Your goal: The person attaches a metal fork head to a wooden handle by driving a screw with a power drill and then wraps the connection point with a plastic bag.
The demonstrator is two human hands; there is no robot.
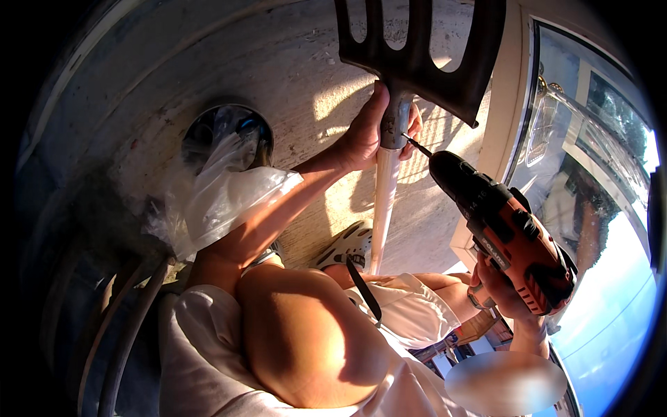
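Dark metal forms the fork (417,73), at the upper centre of the frame; its grey socket (394,119) sits on a pale, apparently wooden handle (385,194). Left hand (363,139) is clamped round the socket, thumb on one side, fingers curled round the other. Right hand (499,286) is closed round an orange-and-black drill (514,240), right of centre; trigger pressure cannot be told. The drill bit (419,145) appears to meet the socket. Judgement: heavy, stiff head, not fragile, liable to roll; best held at the socket, fingers clear of the drill bit. Left of centre lie a plastic bag (215,201) and round container (269,142). A shoe (339,254) is beside the handle, limiting its swing.
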